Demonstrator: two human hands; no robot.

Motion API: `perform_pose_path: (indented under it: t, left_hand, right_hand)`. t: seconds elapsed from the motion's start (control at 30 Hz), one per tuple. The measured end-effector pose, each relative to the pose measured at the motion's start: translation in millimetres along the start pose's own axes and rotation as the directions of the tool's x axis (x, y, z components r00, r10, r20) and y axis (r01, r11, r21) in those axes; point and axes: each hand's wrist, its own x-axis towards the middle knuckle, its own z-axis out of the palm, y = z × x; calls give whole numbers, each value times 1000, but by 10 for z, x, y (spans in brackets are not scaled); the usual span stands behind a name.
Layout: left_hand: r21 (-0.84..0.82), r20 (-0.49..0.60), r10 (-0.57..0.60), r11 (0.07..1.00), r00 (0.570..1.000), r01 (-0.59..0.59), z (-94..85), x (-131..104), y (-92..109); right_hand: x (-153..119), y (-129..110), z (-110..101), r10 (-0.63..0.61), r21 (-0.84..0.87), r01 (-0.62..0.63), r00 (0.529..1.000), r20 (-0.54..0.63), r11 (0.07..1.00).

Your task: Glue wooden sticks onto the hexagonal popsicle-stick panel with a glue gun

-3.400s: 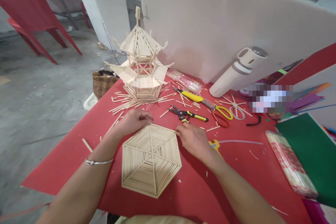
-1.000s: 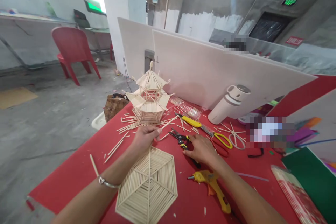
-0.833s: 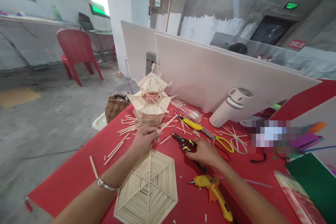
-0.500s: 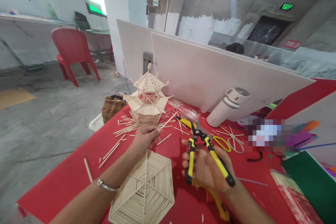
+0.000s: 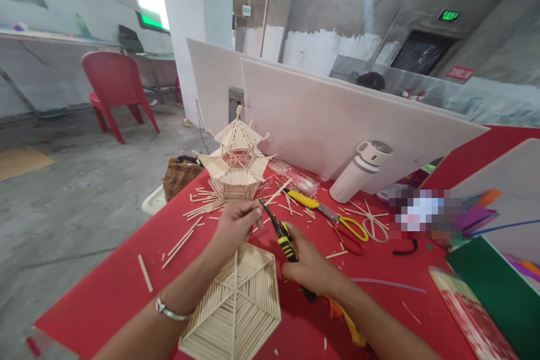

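In the head view, a stick [image 5: 279, 193] is pinched between the thumb and fingers of the left hand [image 5: 237, 226], above the far edge of the hexagon [image 5: 236, 301]. The cutter [image 5: 287, 246] is grasped by the right hand [image 5: 307, 259], its tip brought to the stick just beside the left fingertips. The glue gun [image 5: 353, 331] is partly covered by the right forearm.

Beyond the hands, the model [image 5: 237, 171] is ringed at its base by loose sticks [image 5: 205, 205]. More sticks are held in the clear pack [image 5: 300, 176] near the board [image 5: 320, 118] and in the red-printed packet [image 5: 468, 312] at right. The flask [image 5: 358, 171] is capped; its contents are hidden. Dark things are seen at the mouth of the plaid bag [image 5: 180, 181], near the white tub [image 5: 151, 202].
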Motion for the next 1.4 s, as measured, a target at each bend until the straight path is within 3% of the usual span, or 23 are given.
perform_pose_path:
  t: [0.17, 0.4, 0.67, 0.83, 1.03, 1.23, 1.4]
  left_hand:
    - [103, 50, 28, 994, 998, -33, 27, -15, -27]
    - [173, 37, 85, 981, 996, -90, 41, -27, -28]
    - [280, 69, 166, 943, 984, -179, 66, -1, 19]
    - [321, 94, 183, 925, 979, -204, 67, 20, 11]
    - [384, 137, 204, 891, 969, -242, 59, 36, -4]
    - [334, 227, 172, 911, 959, -242, 27, 42, 53]
    - [332, 251, 138, 917, 958, -220, 18, 46, 52]
  right_hand:
    - [10, -36, 3, -50, -122, 43, 997, -55, 992]
    - [14, -23, -20, -80, -229, 64, 995, -59, 971]
    - [22, -1, -34, -99, -100, 98, 995, -3, 990]
    - [-4, 17, -30, -34, -29, 34, 999, 10, 999]
    - [2, 14, -65, 2, -80, -2, 1000, 0, 997]
    - [-1, 9, -78, -120, -107, 113, 991, -61, 988]
    - [-26, 9, -88, -53, -158, 47, 998, -34, 986]
